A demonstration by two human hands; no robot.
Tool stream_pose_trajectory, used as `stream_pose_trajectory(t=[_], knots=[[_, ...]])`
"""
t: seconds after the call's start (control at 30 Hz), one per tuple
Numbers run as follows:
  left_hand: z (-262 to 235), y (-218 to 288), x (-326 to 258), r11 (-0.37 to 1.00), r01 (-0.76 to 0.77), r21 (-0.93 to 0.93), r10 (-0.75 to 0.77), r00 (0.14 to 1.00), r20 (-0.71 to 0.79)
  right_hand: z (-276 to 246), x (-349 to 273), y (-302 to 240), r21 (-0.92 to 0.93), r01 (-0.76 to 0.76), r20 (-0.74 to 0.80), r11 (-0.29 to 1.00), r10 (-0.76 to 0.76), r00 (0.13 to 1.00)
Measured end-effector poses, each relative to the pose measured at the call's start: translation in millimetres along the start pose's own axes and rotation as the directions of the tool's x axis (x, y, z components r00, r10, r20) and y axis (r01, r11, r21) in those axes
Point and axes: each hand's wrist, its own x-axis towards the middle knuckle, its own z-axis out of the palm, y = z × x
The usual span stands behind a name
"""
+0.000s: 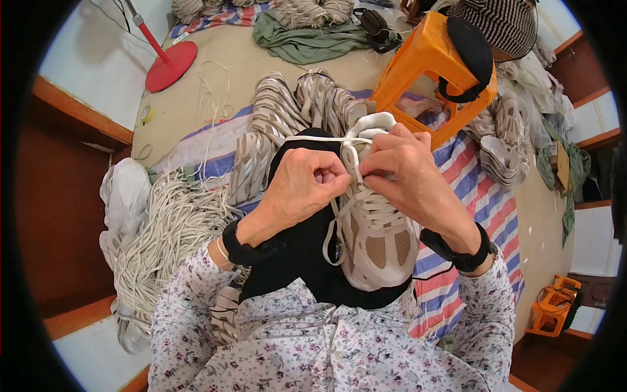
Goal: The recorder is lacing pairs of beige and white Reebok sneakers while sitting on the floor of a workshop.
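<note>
A beige and white shoe upper [377,245] lies on my black-clad lap, toe toward me. My left hand [304,186] pinches a white lace [330,235] at the upper's left side, fingers curled tight. My right hand [405,173] grips the lace near the tongue, just right of the left hand. Another stretch of lace runs left across the top of the upper. A loop of it hangs down the left side of the shoe.
A heap of loose white laces [166,228] lies at my left. Stacked shoe uppers [287,111] sit ahead on a striped mat [480,202]. An orange plastic stool [428,62] lies tipped at the upper right, and a red fan base [171,65] stands far left.
</note>
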Motion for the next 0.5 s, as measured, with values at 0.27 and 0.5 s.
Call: stream_pose_trajectory(t=[0.27,0.5], knots=[[-0.8,-0.9,4.1,0.994,0.086,-0.065,-0.087,0.996,-0.012,11.9,0.9,3.4,-0.042,0.031,-0.060,0.999,-0.033,0.998],[8.3,0.9,-1.7,0.994,-0.047,-0.103,0.036,0.993,-0.111,10.3,-3.9,-3.5,-0.232,0.094,-0.064,0.968,-0.111,0.992]])
